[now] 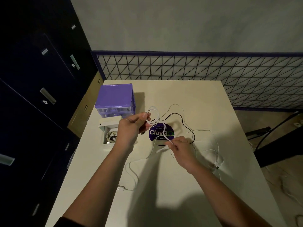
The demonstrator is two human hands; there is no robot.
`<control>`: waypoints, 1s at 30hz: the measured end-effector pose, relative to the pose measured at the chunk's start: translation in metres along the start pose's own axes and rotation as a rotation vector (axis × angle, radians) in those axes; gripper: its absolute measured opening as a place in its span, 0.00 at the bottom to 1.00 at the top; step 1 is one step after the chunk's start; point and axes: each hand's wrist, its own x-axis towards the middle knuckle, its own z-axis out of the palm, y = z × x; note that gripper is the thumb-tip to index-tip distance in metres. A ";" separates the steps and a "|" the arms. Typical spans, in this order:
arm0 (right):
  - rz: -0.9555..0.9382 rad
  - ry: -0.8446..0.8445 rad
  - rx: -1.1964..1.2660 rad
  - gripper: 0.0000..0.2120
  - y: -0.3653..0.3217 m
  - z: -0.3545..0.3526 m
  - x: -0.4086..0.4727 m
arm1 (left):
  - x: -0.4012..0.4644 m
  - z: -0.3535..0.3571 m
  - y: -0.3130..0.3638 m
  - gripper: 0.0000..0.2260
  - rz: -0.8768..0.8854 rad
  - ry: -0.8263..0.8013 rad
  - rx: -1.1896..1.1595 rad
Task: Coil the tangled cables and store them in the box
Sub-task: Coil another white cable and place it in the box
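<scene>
Left hand [131, 128] is up above the worktop [172, 185], fingers curled, thumb and forefinger pinching a small coil of white cable [153, 117] with a few loops showing. The same cable runs down to the right hand [181, 147], which pinches the strand low, just over the round purple sticker [161, 134] that reads "ClayG...". Loose white cable trails off across the worktop to the right and back toward the near edge, ending in a USB plug [120, 188]. A black cable [183, 122] snakes through the white tangle behind the sticker. On the left, a small white open box [109, 128] already holds a bundled cable [111, 135]. Right behind it stands a purple drawer unit [114, 99] with clear drawer fronts.
</scene>
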 end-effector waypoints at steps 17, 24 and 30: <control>0.294 0.153 1.220 0.04 -0.051 -0.035 0.011 | -0.003 0.008 -0.009 0.07 -0.054 -0.206 0.112; 0.314 0.229 1.463 0.02 -0.055 -0.034 0.018 | -0.004 0.015 -0.020 0.06 -0.033 -0.171 0.152; 0.373 -0.042 1.291 0.08 -0.069 -0.035 0.014 | -0.005 0.019 -0.022 0.07 0.031 -0.126 0.235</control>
